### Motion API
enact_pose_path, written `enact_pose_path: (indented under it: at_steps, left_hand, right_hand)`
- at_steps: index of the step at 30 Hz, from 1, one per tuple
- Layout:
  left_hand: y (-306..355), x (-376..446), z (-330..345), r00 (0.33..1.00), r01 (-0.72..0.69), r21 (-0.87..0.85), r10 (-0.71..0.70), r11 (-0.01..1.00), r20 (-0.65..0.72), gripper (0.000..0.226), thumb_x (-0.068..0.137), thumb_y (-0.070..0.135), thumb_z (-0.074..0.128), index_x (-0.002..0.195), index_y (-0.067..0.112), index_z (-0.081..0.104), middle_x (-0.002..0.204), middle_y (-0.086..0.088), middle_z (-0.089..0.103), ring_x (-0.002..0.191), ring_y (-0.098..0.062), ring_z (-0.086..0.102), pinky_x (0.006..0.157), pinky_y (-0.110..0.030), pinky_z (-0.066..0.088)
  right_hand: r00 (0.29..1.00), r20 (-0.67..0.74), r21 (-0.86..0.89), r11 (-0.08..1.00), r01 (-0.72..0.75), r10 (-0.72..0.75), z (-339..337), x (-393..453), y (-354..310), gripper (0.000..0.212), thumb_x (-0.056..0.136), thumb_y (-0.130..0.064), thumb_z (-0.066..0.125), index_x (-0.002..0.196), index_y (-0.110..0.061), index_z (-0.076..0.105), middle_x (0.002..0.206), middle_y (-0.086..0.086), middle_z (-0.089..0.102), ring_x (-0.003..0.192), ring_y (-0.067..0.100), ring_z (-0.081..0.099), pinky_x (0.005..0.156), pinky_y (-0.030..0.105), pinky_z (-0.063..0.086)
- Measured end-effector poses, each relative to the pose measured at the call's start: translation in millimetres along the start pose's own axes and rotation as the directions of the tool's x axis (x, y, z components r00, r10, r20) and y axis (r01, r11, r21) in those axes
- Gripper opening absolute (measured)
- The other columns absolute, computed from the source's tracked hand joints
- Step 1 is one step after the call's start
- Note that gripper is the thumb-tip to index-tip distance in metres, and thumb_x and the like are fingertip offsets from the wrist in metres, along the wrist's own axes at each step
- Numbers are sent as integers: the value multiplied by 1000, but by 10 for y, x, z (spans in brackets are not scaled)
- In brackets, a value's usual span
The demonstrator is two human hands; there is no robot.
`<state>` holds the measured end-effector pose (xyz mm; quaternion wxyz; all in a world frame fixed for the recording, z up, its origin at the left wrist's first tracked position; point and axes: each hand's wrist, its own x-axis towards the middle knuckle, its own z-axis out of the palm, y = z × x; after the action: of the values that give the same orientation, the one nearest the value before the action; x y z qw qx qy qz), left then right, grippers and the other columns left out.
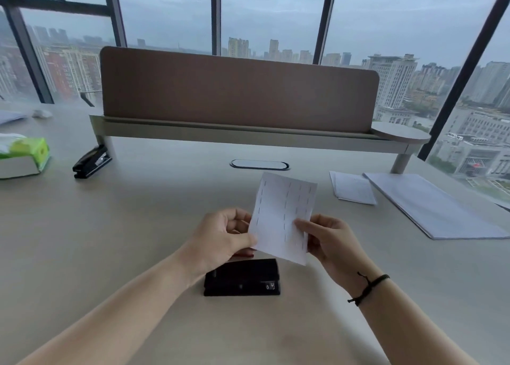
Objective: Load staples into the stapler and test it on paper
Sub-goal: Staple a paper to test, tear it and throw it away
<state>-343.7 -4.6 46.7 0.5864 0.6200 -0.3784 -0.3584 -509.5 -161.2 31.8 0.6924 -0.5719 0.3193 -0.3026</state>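
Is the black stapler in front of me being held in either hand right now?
No. The black stapler lies on the desk below both hands, while the left hand and right hand hold the stapled paper.

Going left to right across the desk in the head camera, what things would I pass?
Green tissue pack → black stapler lying far left → white stapled paper sheet held up in both hands → small folded white paper → large white paper stack.

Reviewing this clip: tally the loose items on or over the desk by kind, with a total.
Black staplers: 2, near, far left
Stapled paper held in both hands: 1
Paper stacks at right: 2
Tissue packs: 1
Total: 6
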Motion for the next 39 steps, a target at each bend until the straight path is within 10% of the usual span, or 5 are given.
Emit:
enact_pose_path:
  at_steps: [9, 16, 25, 29, 39]
  left_hand:
    - [-91, -97, 28, 987, -154, 246, 159, 957, 2, 25, 78, 13, 75, 101, 22, 69, 86, -9, 77, 81, -36, 71, 83, -44, 58]
    - [-246, -178, 18, 977, -185, 540, 93, 821, 194, 41, 88, 54, 61, 127, 42, 58, 88, 16, 69, 73, 3, 60, 73, -17, 47]
    - [-159, -205, -149, 958, -133, 620, -58, 773, 279, 42, 78, 74, 53, 89, 38, 69, 76, -7, 65, 61, -6, 50, 63, -30, 46]
    - [-90, -249, -216, 958, -74, 635, -123, 769, 260, 30, 83, 62, 57, 87, 35, 70, 62, 17, 55, 55, -1, 44, 57, -17, 39]
    - [40, -295, -211, 945, -134, 678, -112, 723, 307, 31, 89, 56, 56, 85, 29, 70, 60, 13, 52, 55, -5, 43, 56, -20, 38]
  right_hand:
    - [995, 89, 17, 999, -48, 47, -87, -97, 55, 17, 90, 1, 64, 104, 9, 70, 108, 25, 75, 92, 35, 70, 89, 46, 56]
    - [982, 138, -101, 988, -113, 127, -397, -33, -65, 18, 86, 4, 68, 102, 10, 63, 109, 32, 72, 85, 33, 75, 70, 36, 63]
    - [935, 240, -263, 944, -199, 263, -515, -32, -52, 35, 85, 10, 68, 119, 7, 61, 104, 29, 73, 73, 28, 74, 63, 32, 61]
    - [924, 263, -275, 940, -202, 276, -464, -57, -57, 35, 85, 10, 68, 119, 7, 59, 113, 32, 70, 79, 32, 74, 64, 34, 62]
    - [921, 302, -349, 928, -133, 245, -249, -128, -4, 36, 83, 9, 71, 115, 10, 55, 96, 25, 73, 67, 25, 74, 55, 28, 58]
